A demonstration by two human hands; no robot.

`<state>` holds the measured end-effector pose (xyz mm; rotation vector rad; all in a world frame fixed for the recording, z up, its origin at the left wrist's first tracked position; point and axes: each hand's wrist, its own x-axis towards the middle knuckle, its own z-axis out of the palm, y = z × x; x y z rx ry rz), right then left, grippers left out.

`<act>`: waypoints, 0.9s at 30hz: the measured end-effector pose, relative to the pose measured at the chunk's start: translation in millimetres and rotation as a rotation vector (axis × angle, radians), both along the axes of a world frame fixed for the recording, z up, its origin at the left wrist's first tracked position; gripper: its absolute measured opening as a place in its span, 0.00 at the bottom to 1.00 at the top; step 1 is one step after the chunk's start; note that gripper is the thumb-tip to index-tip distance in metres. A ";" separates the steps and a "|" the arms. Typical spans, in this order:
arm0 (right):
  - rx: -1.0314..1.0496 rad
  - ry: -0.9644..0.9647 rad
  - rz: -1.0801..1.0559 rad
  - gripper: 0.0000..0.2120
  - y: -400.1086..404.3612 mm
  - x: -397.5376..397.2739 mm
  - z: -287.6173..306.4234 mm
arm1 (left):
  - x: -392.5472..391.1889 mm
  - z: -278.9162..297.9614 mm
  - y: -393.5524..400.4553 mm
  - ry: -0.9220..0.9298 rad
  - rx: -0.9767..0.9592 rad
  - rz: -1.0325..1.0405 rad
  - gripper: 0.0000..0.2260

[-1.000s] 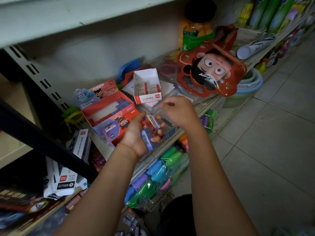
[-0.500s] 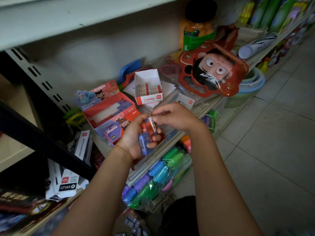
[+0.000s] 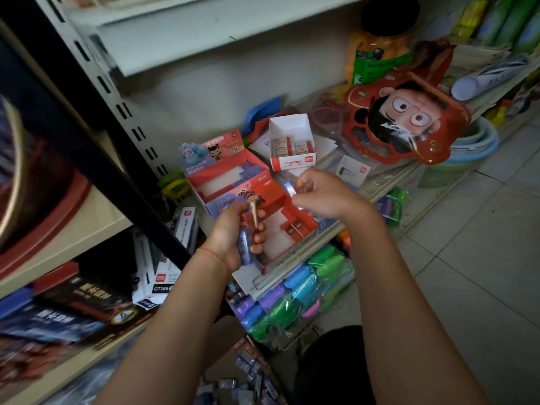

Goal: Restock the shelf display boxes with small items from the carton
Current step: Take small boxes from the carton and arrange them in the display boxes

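The left hand (image 3: 230,241) grips a small blue wrapped packet (image 3: 245,247) and a thin stick topped with a cartoon figure (image 3: 253,209), just above the open red cardboard display box (image 3: 287,220) on the shelf (image 3: 388,179). The right hand (image 3: 324,194) pinches a small shiny blue item (image 3: 289,189) over that box's far edge.

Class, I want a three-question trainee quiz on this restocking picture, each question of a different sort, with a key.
1. True or false: the left hand holds several small items at once.
2. Multiple choice: the white display box with the red front stands (A) on the floor, (B) on the shelf behind the hands, (C) in the right hand.
3. Fill in: the open red display box sits at the shelf's front ____.

Key: 1 true; 2 B; 3 edge.
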<state>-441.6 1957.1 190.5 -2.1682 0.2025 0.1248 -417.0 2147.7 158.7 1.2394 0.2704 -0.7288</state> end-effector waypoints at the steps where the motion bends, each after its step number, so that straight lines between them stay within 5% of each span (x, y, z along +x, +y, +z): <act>1: -0.045 0.002 0.006 0.11 3.3 -0.3 -0.3 | -1.1 -0.8 3.1 -0.029 0.027 0.014 0.16; 9: -0.378 0.117 0.304 0.16 58.0 8.8 -21.4 | -17.4 -11.0 6.7 -0.202 0.035 0.110 0.14; 12: -0.450 0.231 0.359 0.10 67.9 15.0 -34.4 | -20.8 -14.6 9.3 -0.225 -0.054 0.132 0.14; 22: -0.424 0.176 0.321 0.12 65.4 23.2 -40.3 | -20.0 -21.6 20.7 -0.171 -0.199 0.126 0.20; 24: -0.320 0.020 0.185 0.12 58.2 22.1 -27.6 | -18.7 -19.7 20.5 -0.167 -0.191 0.114 0.19; 27: 0.115 -0.048 0.115 0.16 51.3 14.8 -7.6 | -17.1 -14.0 21.7 -0.128 -0.196 0.060 0.16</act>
